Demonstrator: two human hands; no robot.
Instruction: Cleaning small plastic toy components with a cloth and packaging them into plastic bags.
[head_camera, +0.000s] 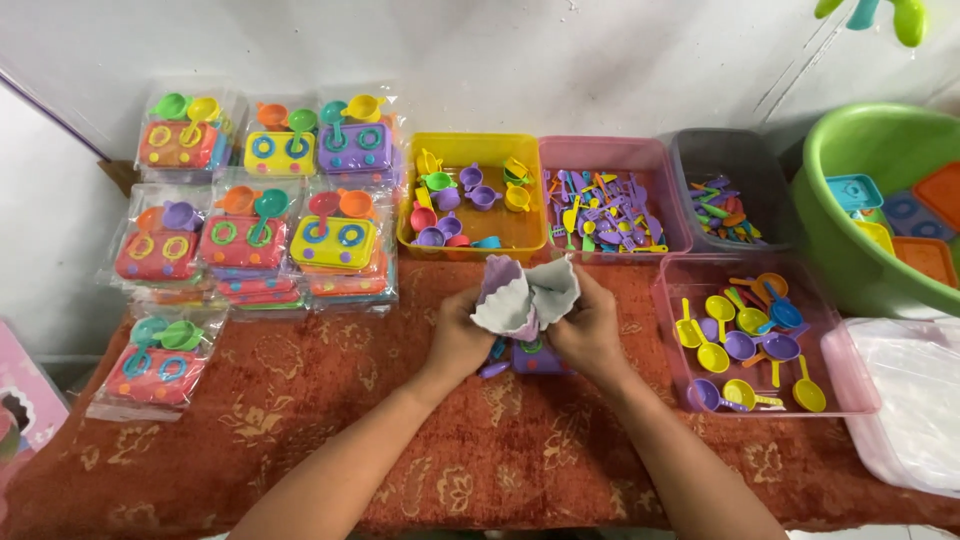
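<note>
In my hands: a clear crinkled plastic bag (527, 292), its mouth held wide between my left hand (460, 335) and right hand (590, 330), a purple toy stove set (535, 355) under it.
Far left: sealed clear plastic packs of toy stove sets (265, 190), laid in rows and stacked; stoves orange, yellow, purple and red with coloured pans.
Near left: one sealed clear pack (155, 362), red stove, teal pans, apart from the rest.
Right edge: a pile of flat clear plastic bags (915, 395).
</note>
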